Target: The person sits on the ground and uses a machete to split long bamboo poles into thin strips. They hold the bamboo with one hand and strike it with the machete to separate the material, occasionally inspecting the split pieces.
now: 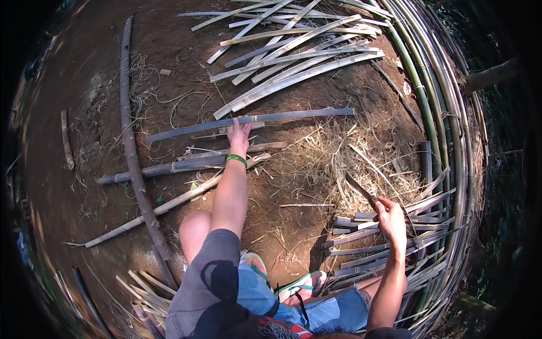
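My left hand [239, 133] reaches forward, its fingers at the near edge of a long grey-green bamboo strip [305, 115] and seemingly gripping it near its middle; the fingertips are partly hidden. The strip lies crosswise ahead of me. Lower right, my right hand [389, 219] is closed round the handle of a knife [359, 187] with a long dark blade. The blade points forward and left over a heap of pale shavings [322, 155]. Just under the left hand lie short bamboo pieces and a thicker bamboo pole [164, 169].
Split bamboo strips [299, 53] lie crisscrossed at the far side. More strips [389, 237] are stacked by my right leg. Long green bamboo poles [423, 101] curve along the right. A wooden pole [127, 101] runs along the left, crossed by a pale stick [152, 213].
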Demonstrator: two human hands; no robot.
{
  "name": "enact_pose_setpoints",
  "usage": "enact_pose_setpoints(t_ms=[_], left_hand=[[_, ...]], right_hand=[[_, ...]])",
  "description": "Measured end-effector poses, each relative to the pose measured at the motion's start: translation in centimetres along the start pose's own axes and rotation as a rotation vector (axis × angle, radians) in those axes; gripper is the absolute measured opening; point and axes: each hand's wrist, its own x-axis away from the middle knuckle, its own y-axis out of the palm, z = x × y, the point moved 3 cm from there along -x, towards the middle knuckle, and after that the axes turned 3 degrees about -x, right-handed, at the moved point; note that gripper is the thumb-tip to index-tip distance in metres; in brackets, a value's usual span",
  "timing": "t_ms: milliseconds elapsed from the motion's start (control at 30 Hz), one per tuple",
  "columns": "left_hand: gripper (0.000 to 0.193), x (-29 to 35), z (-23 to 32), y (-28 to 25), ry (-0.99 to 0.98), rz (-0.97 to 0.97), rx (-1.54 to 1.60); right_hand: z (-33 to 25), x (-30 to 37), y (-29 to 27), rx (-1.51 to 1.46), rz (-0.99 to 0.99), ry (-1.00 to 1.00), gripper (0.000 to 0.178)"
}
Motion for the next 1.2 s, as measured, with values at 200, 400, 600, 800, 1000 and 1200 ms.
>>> enact_pose_setpoints(t_ms=[200, 400, 600, 800, 1000, 1200], left_hand=[[0.038, -0.4, 0.2, 1.1, 0.004, -0.040, -0.031], [0.036, -0.9, 3.5, 7.6, 0.042, -0.079, 0.042], [0.052, -1.1, 7.6, 18.7, 0.155, -0.218, 0.099], [0.113, 4.1, 3.4, 23.9, -0.240, -0.253, -0.344], [0.059, 12.7, -9.1, 14.1, -0.066, -0.078, -1.043], [0.046, 29.2, -17.0, 5.7, -0.028, -0.379, -1.546]], right_hand=[[0.9, -0.4, 0.0, -0.005, -0.002, 0.035, 0.045], [-0.6, -0.3, -0.4, -0.014, 0.011, -0.047, 0.040], [-0.7, -0.3, -0.2, -0.010, 0.047, -0.080, 0.034], [-0.1, 0.8, 0.4, -0.015, 0.114, -0.147, 0.032], [0.3, 0.7, 0.8, -0.041, 0.129, -0.195, 0.031], [5.0, -0.5, 3.1, -0.004, 0.256, -0.174, 0.032]])
